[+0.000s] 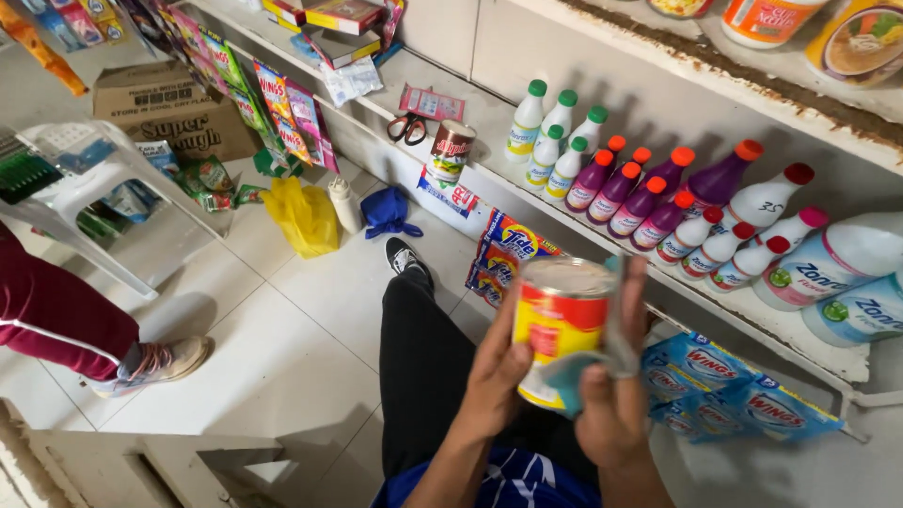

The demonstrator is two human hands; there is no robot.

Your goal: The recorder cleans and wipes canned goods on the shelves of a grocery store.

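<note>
— What do I have in hand?

— My left hand [497, 376] is wrapped around a red and yellow can [557, 325], held upright in front of me, above my lap. Its top is sealed, so I cannot tell what it holds.

— And the other?

— My right hand [613, 395] presses a pale blue cloth [602, 362] against the can's side, fingers closed on it.

— Nearby?

— On the white shelf [489, 118]: a second can [451, 150], white bottles with green caps [550, 132], purple bottles with orange caps [649, 193].
</note>
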